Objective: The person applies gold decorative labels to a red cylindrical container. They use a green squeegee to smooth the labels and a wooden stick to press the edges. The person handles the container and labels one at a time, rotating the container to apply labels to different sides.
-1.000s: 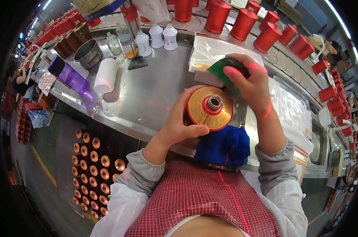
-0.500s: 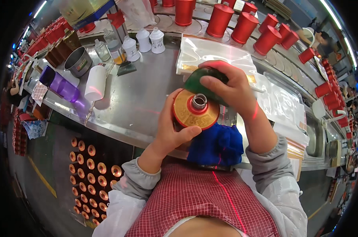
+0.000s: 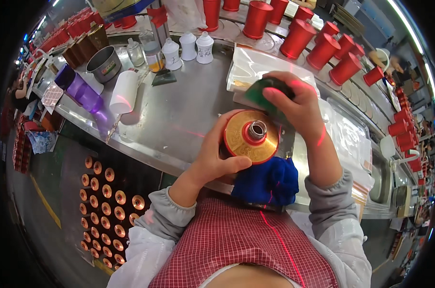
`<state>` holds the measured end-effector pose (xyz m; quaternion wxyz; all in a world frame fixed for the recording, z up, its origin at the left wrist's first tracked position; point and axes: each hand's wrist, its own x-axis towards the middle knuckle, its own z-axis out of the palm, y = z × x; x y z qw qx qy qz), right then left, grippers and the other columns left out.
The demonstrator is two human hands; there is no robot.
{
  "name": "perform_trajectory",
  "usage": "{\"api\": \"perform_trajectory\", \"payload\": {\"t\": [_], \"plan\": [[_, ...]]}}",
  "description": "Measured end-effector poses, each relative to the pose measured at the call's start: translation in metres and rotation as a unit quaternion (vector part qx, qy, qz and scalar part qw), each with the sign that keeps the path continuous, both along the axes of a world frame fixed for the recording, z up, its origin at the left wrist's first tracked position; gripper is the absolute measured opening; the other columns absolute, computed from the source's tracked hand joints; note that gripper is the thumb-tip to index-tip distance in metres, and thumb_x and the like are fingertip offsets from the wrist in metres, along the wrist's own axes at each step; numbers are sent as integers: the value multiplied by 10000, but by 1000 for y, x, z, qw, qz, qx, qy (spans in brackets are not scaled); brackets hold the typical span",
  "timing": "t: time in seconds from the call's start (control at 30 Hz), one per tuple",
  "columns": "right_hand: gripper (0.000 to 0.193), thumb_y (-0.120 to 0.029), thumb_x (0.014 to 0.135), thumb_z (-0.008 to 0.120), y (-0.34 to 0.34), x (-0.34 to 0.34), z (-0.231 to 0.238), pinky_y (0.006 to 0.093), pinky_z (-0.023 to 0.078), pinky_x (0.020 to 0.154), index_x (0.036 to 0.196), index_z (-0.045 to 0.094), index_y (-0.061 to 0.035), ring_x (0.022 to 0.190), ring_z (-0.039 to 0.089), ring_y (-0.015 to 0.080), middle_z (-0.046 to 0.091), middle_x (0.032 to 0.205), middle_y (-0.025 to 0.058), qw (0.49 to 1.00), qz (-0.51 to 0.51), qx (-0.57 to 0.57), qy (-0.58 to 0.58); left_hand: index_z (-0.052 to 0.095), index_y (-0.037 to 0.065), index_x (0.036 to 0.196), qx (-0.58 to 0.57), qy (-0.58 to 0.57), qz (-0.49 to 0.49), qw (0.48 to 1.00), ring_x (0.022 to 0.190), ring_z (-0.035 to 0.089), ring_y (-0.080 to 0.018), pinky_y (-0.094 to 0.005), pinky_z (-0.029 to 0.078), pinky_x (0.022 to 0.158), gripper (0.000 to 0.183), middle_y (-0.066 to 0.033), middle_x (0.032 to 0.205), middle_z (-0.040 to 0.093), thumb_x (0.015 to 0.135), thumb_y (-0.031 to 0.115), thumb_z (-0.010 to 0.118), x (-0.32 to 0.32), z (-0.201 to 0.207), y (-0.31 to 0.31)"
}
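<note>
My left hand is wrapped round a red bottle with an embossed gold shoulder. Its uncapped glass neck points up toward me. A thin, dark green flat piece is pinched between the thumb and fingers of my right hand. It is held just beyond the bottle, apart from the neck; whether it touches the shoulder's far edge I cannot tell. A bunched blue cloth lies at the counter's near edge, just below the bottle.
White bottles, a grey pot, a purple bottle and a white roll stand or lie on the metal counter. Red bottles line the conveyor beyond. Several gold-topped bottles stand low at left.
Both hands, with the bottle and the green piece, sit a little further right in the picture. The green piece has drawn away from the bottle's neck. The view has also shifted slightly.
</note>
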<state>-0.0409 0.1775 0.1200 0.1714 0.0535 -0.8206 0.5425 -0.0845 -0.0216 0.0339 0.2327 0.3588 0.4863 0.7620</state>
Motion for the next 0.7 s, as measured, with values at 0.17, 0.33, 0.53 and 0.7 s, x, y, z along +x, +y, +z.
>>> {"api": "perform_trajectory", "payload": {"t": [0.17, 0.33, 0.53, 0.7], "plan": [[290, -126, 859, 700, 6, -6, -6, 263, 508, 787, 1125, 652, -22, 877, 615, 98, 687, 944, 35, 972, -115, 203, 13, 360, -17, 1393, 1, -9, -21, 1000, 1221, 497, -211, -342, 376, 1046, 898, -130, 1302, 503, 690, 302, 819, -2, 3, 1], [281, -89, 877, 681, -1, -5, -9, 241, 490, 826, 1141, 641, -2, 898, 596, 79, 669, 988, 17, 994, -93, 58, -26, 353, -20, 1400, -7, -31, -49, 998, 1236, 476, -192, -338, 368, 1053, 914, -119, 1316, 495, 687, 302, 825, -5, 3, -4], [293, -145, 878, 687, -7, 3, -12, 265, 501, 847, 1131, 642, -2, 942, 622, 103, 688, 1028, 63, 999, -39, 0, -24, 279, -22, 1462, -55, -49, -98, 992, 1276, 447, -212, -361, 340, 1086, 990, -123, 1380, 449, 720, 371, 804, -18, 7, -12], [334, -187, 836, 702, -8, -5, -21, 317, 509, 826, 1112, 645, -9, 897, 655, 179, 698, 931, 109, 1000, 16, -5, 10, 275, -39, 1441, -16, 5, 116, 993, 1233, 483, -267, -391, 411, 1030, 1060, -172, 1345, 434, 713, 550, 773, 19, -4, -3]]}}
